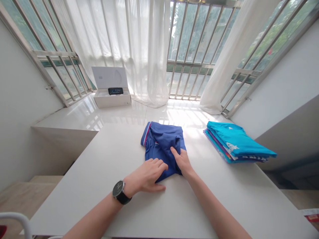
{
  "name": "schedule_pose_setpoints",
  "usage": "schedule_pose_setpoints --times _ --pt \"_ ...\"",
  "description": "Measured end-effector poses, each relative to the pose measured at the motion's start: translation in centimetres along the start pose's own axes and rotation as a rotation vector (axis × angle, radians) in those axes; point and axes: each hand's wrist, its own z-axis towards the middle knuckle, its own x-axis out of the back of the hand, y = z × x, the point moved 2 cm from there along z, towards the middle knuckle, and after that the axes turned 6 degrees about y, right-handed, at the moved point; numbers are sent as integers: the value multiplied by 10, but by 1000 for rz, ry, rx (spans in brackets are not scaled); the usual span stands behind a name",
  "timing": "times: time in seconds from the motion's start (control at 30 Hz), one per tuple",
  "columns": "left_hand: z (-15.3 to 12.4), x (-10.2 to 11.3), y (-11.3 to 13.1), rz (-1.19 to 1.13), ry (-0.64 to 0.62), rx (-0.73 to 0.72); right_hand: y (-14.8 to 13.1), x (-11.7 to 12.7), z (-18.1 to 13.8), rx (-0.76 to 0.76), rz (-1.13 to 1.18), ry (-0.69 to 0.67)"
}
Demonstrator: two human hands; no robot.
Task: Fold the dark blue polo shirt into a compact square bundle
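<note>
Okay, blue jersey [161, 141] feels soft, limp: my left hand [149, 173] pinches its near corner, right hand [183, 162] grips a fold.

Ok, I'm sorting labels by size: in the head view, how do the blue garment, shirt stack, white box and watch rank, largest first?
1. shirt stack and blue garment: about alike, so no ranking between them
2. white box: looks slightly smaller, but it sits farther off, so unsure
3. watch: clearly smallest, though nearest
</note>
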Motion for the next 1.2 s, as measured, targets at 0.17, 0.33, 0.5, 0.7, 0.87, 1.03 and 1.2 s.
schedule_pose_setpoints --times 0.17,0.33,0.5,0.7,0.87,1.03,1.2 --pt "0 2 2 96 -60 26 5 0 1 -83 101 18" --pt "-5 5 -3 12 -57 8 4 1 1 -122 141 88" --pt "-5 4 -15 -51 4 105 1 3 0 -138 162 113" --pt "1 -11 -41 -201 241 372 3 1 -2 -106 161 108" --pt "6 -22 -47 -156 297 433 7 -1 -3 -74 147 67" --pt "8 -25 -52 -66 332 483 -5 -2 -10 104 16 19" --pt "5 -26 -68 -241 365 497 -23 -13 -35 585 -260 -375"
